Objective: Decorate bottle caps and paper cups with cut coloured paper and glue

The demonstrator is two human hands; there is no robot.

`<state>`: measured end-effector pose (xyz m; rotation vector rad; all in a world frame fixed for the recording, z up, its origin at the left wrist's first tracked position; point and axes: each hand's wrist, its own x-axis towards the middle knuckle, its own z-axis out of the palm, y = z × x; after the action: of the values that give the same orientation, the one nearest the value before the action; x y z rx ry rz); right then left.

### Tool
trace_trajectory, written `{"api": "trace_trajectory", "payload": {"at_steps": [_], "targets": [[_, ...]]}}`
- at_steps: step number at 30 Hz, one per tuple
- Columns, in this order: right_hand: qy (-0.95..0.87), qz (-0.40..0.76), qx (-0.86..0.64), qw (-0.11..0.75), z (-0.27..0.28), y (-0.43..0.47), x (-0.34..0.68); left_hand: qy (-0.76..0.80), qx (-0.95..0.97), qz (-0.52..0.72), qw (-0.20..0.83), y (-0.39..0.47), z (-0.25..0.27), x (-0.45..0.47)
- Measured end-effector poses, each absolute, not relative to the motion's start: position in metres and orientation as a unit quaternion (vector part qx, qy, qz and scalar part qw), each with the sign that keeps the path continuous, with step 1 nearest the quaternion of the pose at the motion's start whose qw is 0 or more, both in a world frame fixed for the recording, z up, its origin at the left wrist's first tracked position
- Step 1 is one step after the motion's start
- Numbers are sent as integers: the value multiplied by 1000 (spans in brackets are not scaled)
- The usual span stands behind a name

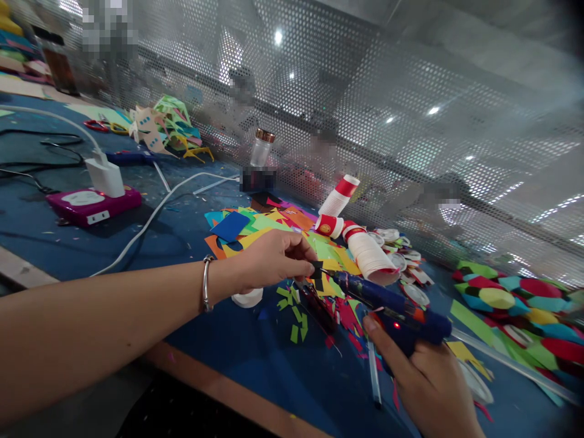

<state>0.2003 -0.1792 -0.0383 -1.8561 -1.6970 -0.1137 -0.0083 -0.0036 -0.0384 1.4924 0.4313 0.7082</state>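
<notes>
My right hand (429, 383) grips a dark blue hot glue gun (378, 298) with a small red light lit on its side. A clear glue stick (515, 362) sticks out of its back end. The nozzle points left, right at a small black paper piece (318, 271) pinched between the thumb and fingers of my left hand (278, 258). Whether nozzle and paper touch, I cannot tell. Under both hands lie small green paper strips (298, 322) and pink paper scraps (349, 316). A white round object (247, 297) is partly hidden beneath my left wrist.
Coloured paper sheets (230, 226) are heaped behind my hands, beside stacked paper cups (369, 255). Left stands a magenta power strip (93, 207) with a white charger (104, 176) and cable. Colourful round paper pieces (511, 292) lie right. A perforated metal screen (319, 79) borders the back.
</notes>
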Motion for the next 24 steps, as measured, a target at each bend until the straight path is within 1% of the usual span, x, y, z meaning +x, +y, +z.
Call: {"api": "trace_trajectory", "payload": {"at_steps": [7,12,16,19,21,24], "targets": [[-657,-68,-687,303,-37,-178,202,188,654,311,663,-4,-38,-9],[-660,-88,-687,290,-37,-178,203,191,664,317,650,-3,-38,-8],[-662,-93,-693,268,-36,-178,198,188,701,336,601,-5,-39,-10],[-651,-98,-701,274,-35,-178,195,184,735,348,551,-6,-39,-10],[-634,-102,-717,272,-34,-179,199,185,731,349,556,-6,-38,-10],[-596,-87,-761,242,-32,-186,222,204,686,354,602,-4,-36,-10]]}}
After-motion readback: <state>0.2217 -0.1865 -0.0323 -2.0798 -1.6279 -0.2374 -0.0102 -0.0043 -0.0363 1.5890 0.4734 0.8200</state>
